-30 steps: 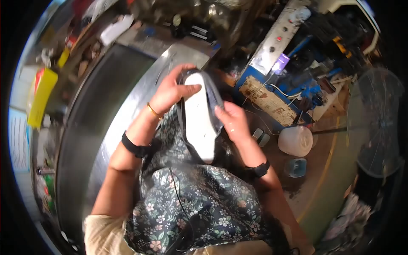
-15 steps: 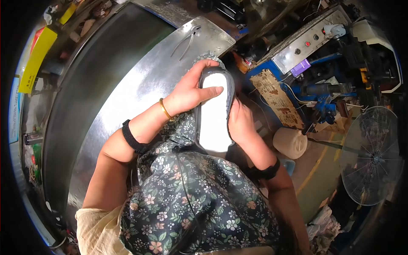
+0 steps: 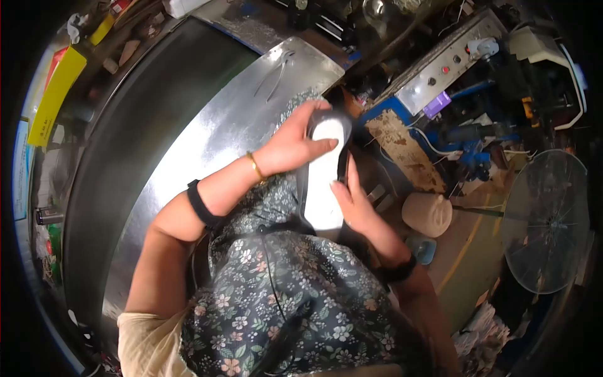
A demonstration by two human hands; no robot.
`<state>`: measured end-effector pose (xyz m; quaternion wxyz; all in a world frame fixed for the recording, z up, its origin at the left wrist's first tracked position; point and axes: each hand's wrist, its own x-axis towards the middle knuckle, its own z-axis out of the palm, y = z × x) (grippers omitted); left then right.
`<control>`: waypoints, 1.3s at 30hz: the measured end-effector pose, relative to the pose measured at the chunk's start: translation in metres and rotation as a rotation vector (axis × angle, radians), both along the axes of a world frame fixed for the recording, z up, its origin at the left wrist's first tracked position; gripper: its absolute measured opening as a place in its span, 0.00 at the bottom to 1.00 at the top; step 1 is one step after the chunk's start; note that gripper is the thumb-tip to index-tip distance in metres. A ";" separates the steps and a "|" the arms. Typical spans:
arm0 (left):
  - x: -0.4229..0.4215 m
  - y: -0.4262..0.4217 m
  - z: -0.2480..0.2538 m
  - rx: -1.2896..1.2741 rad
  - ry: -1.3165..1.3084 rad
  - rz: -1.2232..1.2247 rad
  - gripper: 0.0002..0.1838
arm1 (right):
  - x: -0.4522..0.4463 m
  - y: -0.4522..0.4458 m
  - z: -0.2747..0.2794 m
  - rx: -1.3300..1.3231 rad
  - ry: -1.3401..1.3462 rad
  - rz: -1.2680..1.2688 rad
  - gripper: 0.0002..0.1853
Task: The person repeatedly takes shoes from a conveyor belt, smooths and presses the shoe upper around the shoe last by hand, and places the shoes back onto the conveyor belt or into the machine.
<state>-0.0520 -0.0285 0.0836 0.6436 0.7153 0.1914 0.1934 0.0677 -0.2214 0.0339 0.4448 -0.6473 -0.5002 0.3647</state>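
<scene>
A dark-rimmed shoe sole [image 3: 323, 182] with a white inner face is held upright in front of my floral apron [image 3: 282, 295]. My left hand [image 3: 294, 143] is closed on its upper left side, thumb lying on the white face and fingers round the far edge. On the lower right side, my right hand [image 3: 361, 204] grips the dark rim, its thumb on the white face and most fingers hidden behind. Beyond my left hand, pliers [image 3: 274, 76] lie on the shiny metal sheet [image 3: 207, 119].
A dark conveyor belt [image 3: 151, 94] curves along the left. To the right are a blue machine with a button panel [image 3: 447, 69], a pale bucket [image 3: 427, 213] and a large fan [image 3: 549, 223]. Wires hang by the machine.
The sole has moved slightly right and tilted. My right thumb has come round from the side onto the white face. My left hand keeps its hold.
</scene>
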 end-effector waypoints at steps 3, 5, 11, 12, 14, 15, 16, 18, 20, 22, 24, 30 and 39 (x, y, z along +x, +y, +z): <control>-0.006 0.027 -0.005 -0.943 -0.466 -0.220 0.28 | -0.005 0.014 0.024 0.023 0.443 -0.096 0.35; -0.001 -0.008 -0.032 -0.687 -0.377 0.287 0.26 | -0.014 0.032 0.027 0.053 0.440 -0.170 0.37; -0.030 -0.023 0.033 0.813 0.757 0.229 0.22 | -0.057 0.040 0.026 0.061 -0.118 -0.251 0.47; -0.031 -0.013 0.051 0.632 0.868 0.012 0.30 | -0.057 0.041 0.021 0.085 -0.047 -0.256 0.47; -0.061 -0.009 0.025 0.403 0.596 -0.101 0.32 | -0.053 0.033 0.009 0.181 0.109 -0.206 0.45; -0.075 -0.006 -0.001 0.295 0.452 -0.160 0.34 | -0.047 0.028 0.001 0.220 0.141 -0.180 0.44; -0.085 -0.009 -0.037 0.433 0.262 -0.293 0.43 | -0.046 0.027 0.007 0.285 0.191 -0.161 0.44; -0.086 -0.054 0.014 0.061 0.512 -0.089 0.41 | -0.056 0.024 0.010 0.198 0.202 -0.222 0.44; -0.082 -0.069 0.002 0.159 0.503 0.092 0.38 | -0.058 0.022 0.002 0.182 0.092 -0.268 0.44; -0.076 -0.070 -0.044 0.264 0.152 0.195 0.34 | -0.055 0.018 0.000 0.215 0.090 -0.260 0.44; -0.071 -0.061 -0.051 0.310 0.114 0.137 0.35 | -0.053 0.010 0.001 0.209 0.089 -0.227 0.45; -0.006 -0.011 -0.017 -0.392 -0.102 -0.073 0.34 | -0.041 -0.011 -0.011 0.098 -0.158 -0.065 0.46; 0.022 -0.030 0.002 0.154 0.051 0.014 0.19 | 0.029 0.046 0.045 0.260 0.691 -0.178 0.29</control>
